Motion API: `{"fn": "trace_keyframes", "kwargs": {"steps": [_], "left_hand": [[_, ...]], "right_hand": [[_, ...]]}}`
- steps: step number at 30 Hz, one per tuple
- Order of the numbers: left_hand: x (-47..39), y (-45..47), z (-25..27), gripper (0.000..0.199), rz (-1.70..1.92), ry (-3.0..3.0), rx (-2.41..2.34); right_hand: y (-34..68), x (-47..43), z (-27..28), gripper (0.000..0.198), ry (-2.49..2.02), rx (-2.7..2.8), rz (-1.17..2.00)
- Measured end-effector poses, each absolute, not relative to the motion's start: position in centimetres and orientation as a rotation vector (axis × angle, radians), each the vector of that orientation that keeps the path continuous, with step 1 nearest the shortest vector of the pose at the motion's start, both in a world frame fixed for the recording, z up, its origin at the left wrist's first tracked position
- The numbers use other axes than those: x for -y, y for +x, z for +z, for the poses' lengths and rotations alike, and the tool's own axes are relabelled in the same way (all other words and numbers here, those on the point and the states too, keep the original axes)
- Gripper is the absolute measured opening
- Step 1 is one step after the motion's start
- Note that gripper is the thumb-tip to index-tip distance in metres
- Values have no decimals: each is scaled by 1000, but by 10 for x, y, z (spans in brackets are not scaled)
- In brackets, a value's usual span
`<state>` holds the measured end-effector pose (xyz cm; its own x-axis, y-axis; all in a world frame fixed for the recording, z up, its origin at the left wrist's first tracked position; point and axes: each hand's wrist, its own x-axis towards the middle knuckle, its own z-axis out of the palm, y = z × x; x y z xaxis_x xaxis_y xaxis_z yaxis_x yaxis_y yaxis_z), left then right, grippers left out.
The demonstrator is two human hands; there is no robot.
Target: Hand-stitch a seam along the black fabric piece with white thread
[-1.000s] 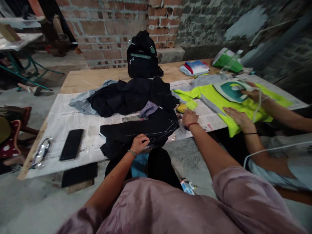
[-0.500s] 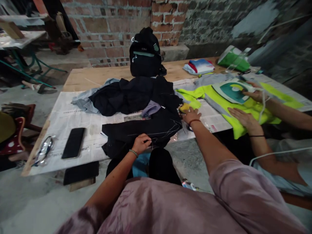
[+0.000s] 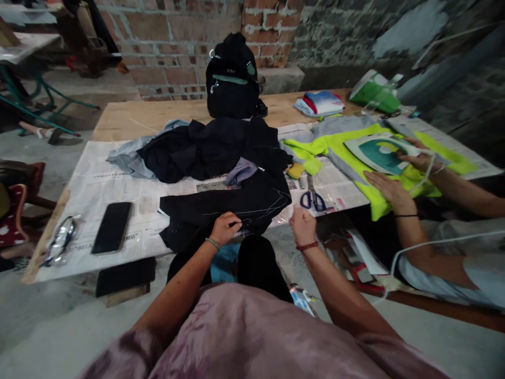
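Newsprint covers a wooden table where glasses and a black phone lie at the left, ahead of a black garment marked with white lines and spread along the near edge. The person's left hand pinches that garment's near edge between thumb and finger, while the right hand, just beyond its right end, is curled into a fist, its contents impossible to tell, near dark-handled scissors. At far right, a co-worker's flat hand rests on a neon-yellow garment, the other hand gripping an iron.
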<state>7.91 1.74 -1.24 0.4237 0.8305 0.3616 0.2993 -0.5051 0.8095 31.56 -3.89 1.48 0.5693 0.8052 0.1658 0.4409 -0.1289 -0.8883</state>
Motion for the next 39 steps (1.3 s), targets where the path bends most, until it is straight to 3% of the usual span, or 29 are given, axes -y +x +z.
{"fn": "trace_keyframes", "kwargs": {"steps": [8,19,24,33,39], "left_hand": [[-18,80,-13,6,1036,1998,-952],[-18,78,-11,7,1013,2002,-963],[-19,78,-9,7,1023,1973,-960],[-23,76,-11,6,1026,1847,-968],[-24,75,-11,7,1005,1808,-954]], "right_hand": [[224,98,-8,19,-1544,1398,621],[216,50,-9,12,-1400,1670,380],[213,36,-8,12,-1456,1514,455],[218,33,-9,25,-1337,1722,439],[223,29,-6,26,-1304,1593,623]]}}
